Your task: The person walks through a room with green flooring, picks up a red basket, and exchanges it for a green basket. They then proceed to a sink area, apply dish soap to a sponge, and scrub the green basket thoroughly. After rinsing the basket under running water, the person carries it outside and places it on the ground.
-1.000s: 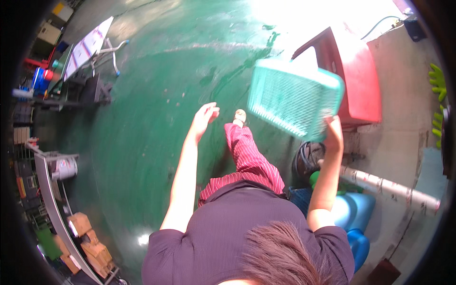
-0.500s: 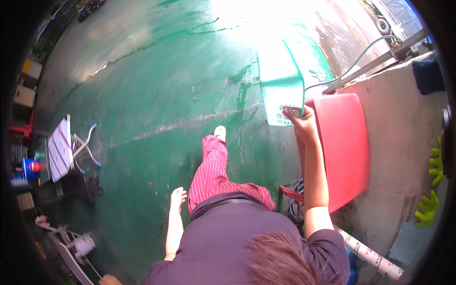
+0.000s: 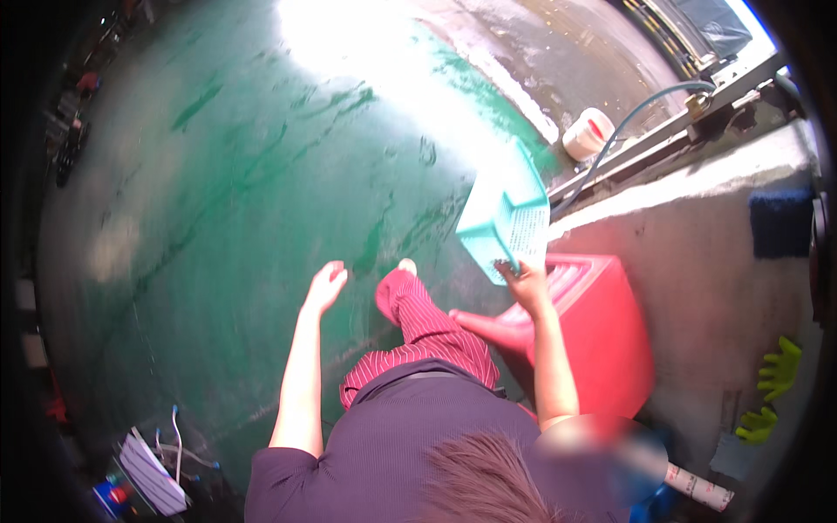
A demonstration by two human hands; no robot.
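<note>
My right hand (image 3: 527,283) grips the near edge of a light teal plastic basket (image 3: 506,222) with perforated walls. The basket hangs tilted ahead of me on the right, its far part washed out by glare. Just below and beside that hand is a large red plastic piece, chair-like in shape (image 3: 602,340); my right forearm passes over it. Out in front on the left, my left hand (image 3: 326,288) is empty, with its fingers loosely curled and partly apart.
A wet green floor (image 3: 235,200) spreads ahead. At the far right stand a white bucket (image 3: 586,138) and a hose (image 3: 628,122) by a metal rail. Along the right wall are yellow-green gloves (image 3: 779,370), a dark cloth (image 3: 779,224) and a film roll (image 3: 697,486). A folding stand (image 3: 179,453) is lower left.
I have moved forward and the view has turned. The basket is lower and tilted differently, still in my right hand. My left hand has swung forward. The white bucket has come into view.
</note>
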